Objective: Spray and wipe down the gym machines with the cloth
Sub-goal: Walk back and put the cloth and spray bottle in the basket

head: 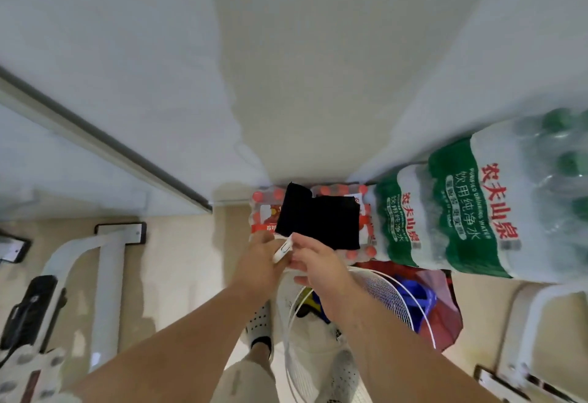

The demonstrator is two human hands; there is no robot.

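Black cloth (318,218) lies spread and unfolded on a red-capped bottle pack (262,211) at the centre of the frame, just above both hands and touched by neither. The left hand (259,259) has its fingers curled round the lower end of a small white item (283,251). The right hand (321,264) pinches its upper end. It may be a sprayer head, but it is too blurred to tell.

The main risk is probably a drop. The item is shared between two partial grips directly above a fan (375,288) at lower centre, so a slip while passing it could send it against or through the wire grille.

The cloth sits on slick wrap with one edge near the pack's front, and a careless one-handed grab might drag it to the floor.

The feet stand close beside the fan, with the green packs (455,205) crowding the right, so turning toward the machine (108,262) at lower left could catch the grille.

Heavy spraying there could wet the dark console (31,300).
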